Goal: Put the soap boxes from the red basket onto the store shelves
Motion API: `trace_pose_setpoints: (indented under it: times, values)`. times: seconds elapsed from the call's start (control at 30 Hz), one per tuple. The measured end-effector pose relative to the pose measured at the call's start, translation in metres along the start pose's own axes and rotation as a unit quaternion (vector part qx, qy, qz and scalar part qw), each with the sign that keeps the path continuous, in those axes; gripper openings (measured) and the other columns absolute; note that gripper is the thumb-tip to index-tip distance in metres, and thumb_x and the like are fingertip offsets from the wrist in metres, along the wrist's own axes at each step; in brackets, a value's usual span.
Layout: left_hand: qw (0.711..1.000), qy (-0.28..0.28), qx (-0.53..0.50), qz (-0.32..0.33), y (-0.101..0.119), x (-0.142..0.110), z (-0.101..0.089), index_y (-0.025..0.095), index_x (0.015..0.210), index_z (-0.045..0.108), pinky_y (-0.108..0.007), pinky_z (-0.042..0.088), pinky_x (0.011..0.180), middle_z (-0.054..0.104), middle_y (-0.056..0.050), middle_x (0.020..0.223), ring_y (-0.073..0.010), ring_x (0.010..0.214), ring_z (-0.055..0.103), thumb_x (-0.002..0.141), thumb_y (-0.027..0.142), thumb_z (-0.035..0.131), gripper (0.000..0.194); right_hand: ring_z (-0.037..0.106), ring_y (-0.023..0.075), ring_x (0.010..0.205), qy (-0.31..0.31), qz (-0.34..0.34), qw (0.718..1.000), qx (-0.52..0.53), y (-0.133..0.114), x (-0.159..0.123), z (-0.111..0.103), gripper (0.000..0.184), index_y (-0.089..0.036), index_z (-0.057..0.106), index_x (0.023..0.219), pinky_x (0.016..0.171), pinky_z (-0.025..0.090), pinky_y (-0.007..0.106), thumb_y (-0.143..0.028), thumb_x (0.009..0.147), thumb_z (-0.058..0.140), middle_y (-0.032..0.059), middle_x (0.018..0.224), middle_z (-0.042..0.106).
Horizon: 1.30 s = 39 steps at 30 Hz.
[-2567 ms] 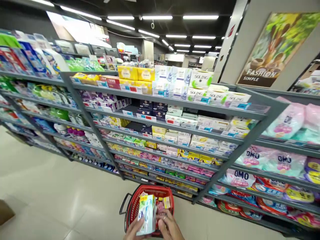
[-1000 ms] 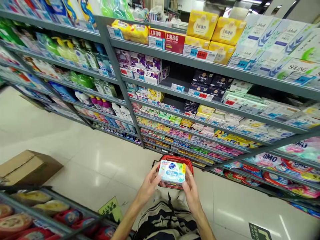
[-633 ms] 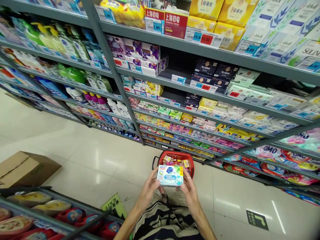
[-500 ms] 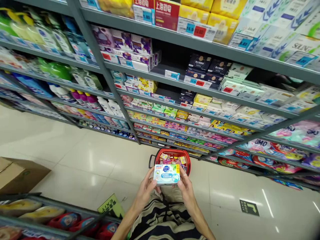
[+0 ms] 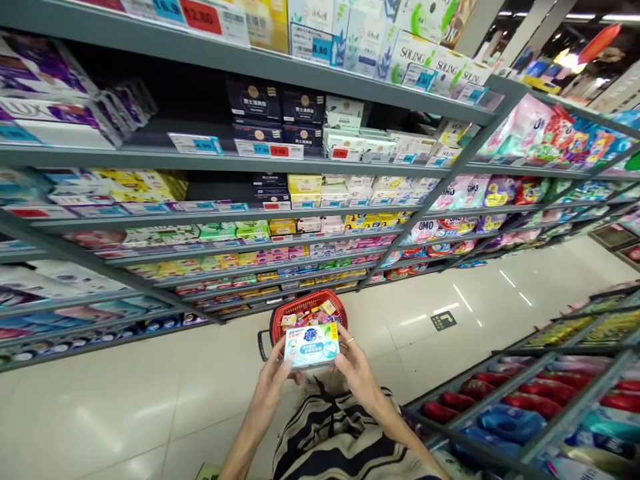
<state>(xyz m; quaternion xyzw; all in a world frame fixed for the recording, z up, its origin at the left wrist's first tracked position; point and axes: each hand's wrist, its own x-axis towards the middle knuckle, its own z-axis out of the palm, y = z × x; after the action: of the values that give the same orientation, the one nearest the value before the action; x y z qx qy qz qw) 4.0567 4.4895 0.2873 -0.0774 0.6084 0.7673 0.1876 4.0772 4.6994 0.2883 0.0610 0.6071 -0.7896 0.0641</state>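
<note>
Between my two hands is a white and light blue pack of soap [image 5: 312, 348], with blue lettering and a yellow strip at its right end. My left hand [image 5: 273, 373] grips its left end, and my right hand [image 5: 356, 365] grips the right end. Both thumbs lie on the front edge; the other fingers are partly hidden behind the pack. Just beyond it, a red shopping basket [image 5: 341, 308] stands on the floor, holding several small packets. Its black handle [image 5: 261, 345] sticks out to the left.
A tall grey shelf [image 5: 280, 160] full of boxed soaps runs across in front. Further right along it are bagged detergents [image 5: 465, 193]. Another shelf [image 5: 525, 400] with red and blue packs stands close on my right. A green floor sign [image 5: 443, 321] marks the pale tiles.
My view has swung to the right, bringing the right-hand shelf and the aisle's far end into sight. Both hands keep hold of the soap pack over the basket.
</note>
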Motion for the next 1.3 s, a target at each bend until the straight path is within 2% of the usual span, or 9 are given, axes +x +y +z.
trace_pose_setpoints:
  times: [0.13, 0.23, 0.37, 0.57, 0.77, 0.87, 1.0, 1.13, 1.3]
  values:
    - [0.998, -0.048, 0.023, -0.014, 0.001, 0.015, 0.019, 0.011, 0.158, 0.039, -0.038, 0.053, 0.082, 0.076, -0.006, 0.089, -0.0208, 0.071, 0.066, 0.094, 0.063, 0.062, 0.086, 0.064, 0.0244, 0.102, 0.05, -0.007, 0.999, -0.008, -0.005, -0.005, -0.018, 0.079, -0.029, 0.047, 0.159, 0.07, 0.055, 0.031, -0.062, 0.091, 0.07, 0.0121, 0.13, 0.066]
    - [0.998, -0.055, 0.021, -0.022, 0.001, 0.019, 0.033, 0.01, 0.161, 0.035, -0.037, 0.052, 0.079, 0.072, -0.003, 0.076, -0.0224, 0.071, 0.066, 0.094, 0.064, 0.062, 0.09, 0.065, 0.0255, 0.103, 0.075, -0.002, 0.997, -0.014, -0.01, -0.006, -0.028, 0.077, -0.028, 0.048, 0.158, 0.07, 0.055, 0.032, -0.063, 0.092, 0.068, 0.0122, 0.128, 0.066]
    - [0.999, -0.039, 0.016, -0.034, 0.002, 0.016, 0.041, 0.011, 0.16, 0.038, -0.037, 0.053, 0.078, 0.074, -0.005, 0.084, -0.0216, 0.068, 0.067, 0.091, 0.066, 0.065, 0.093, 0.064, 0.0246, 0.102, 0.074, -0.002, 0.997, -0.009, -0.01, -0.005, -0.033, 0.075, -0.028, 0.05, 0.157, 0.071, 0.055, 0.031, -0.062, 0.093, 0.067, 0.0112, 0.127, 0.066]
    - [0.999, 0.014, -0.003, -0.037, -0.003, -0.001, 0.033, 0.007, 0.157, 0.039, -0.037, 0.053, 0.074, 0.076, -0.008, 0.084, -0.0217, 0.066, 0.066, 0.09, 0.066, 0.067, 0.093, 0.063, 0.0228, 0.102, 0.029, 0.012, 0.999, 0.01, -0.005, -0.003, -0.023, 0.073, -0.031, 0.051, 0.156, 0.072, 0.054, 0.03, -0.061, 0.092, 0.069, 0.0097, 0.132, 0.066]
    - [0.998, 0.057, 0.004, -0.028, -0.011, -0.019, 0.017, 0.01, 0.154, 0.043, -0.04, 0.053, 0.075, 0.079, -0.012, 0.1, -0.022, 0.067, 0.067, 0.089, 0.066, 0.065, 0.089, 0.061, 0.0207, 0.093, -0.003, 0.033, 0.999, 0.015, -0.003, -0.005, -0.007, 0.079, -0.03, 0.05, 0.157, 0.073, 0.052, 0.031, -0.065, 0.089, 0.072, 0.0078, 0.121, 0.068]
    - [0.997, 0.063, 0.002, -0.035, -0.013, -0.029, 0.012, 0.01, 0.157, 0.04, -0.04, 0.052, 0.078, 0.079, -0.013, 0.104, -0.0223, 0.069, 0.068, 0.09, 0.066, 0.066, 0.091, 0.061, 0.0207, 0.095, -0.019, 0.033, 0.999, 0.017, 0.002, -0.007, -0.003, 0.081, -0.029, 0.049, 0.157, 0.074, 0.051, 0.03, -0.065, 0.089, 0.072, 0.0079, 0.124, 0.067]
    - [0.997, 0.071, 0.007, -0.04, -0.015, -0.041, 0.007, 0.011, 0.159, 0.036, -0.04, 0.052, 0.079, 0.079, -0.01, 0.096, -0.023, 0.071, 0.069, 0.092, 0.065, 0.065, 0.091, 0.063, 0.0222, 0.101, -0.034, 0.05, 0.998, 0.017, 0.006, -0.012, 0.001, 0.08, -0.03, 0.049, 0.157, 0.075, 0.053, 0.031, -0.065, 0.089, 0.072, 0.0084, 0.128, 0.064]
    - [0.995, 0.089, -0.025, -0.037, -0.02, -0.046, 0.006, 0.007, 0.157, 0.038, -0.038, 0.052, 0.071, 0.079, -0.012, 0.095, -0.0239, 0.067, 0.07, 0.088, 0.064, 0.069, 0.095, 0.065, 0.0228, 0.102, -0.037, 0.055, 0.998, 0.015, 0.008, -0.017, 0.005, 0.08, -0.029, 0.048, 0.158, 0.075, 0.053, 0.031, -0.063, 0.09, 0.072, 0.0089, 0.126, 0.067]
    - [0.996, 0.07, -0.04, -0.025, -0.025, -0.047, 0.006, 0.008, 0.155, 0.038, -0.037, 0.054, 0.068, 0.079, -0.015, 0.102, -0.0226, 0.067, 0.07, 0.089, 0.062, 0.069, 0.091, 0.066, 0.0245, 0.107, -0.037, 0.042, 0.998, 0.003, 0.013, -0.023, 0.005, 0.075, -0.028, 0.047, 0.158, 0.076, 0.054, 0.032, -0.06, 0.094, 0.069, 0.0102, 0.134, 0.07]
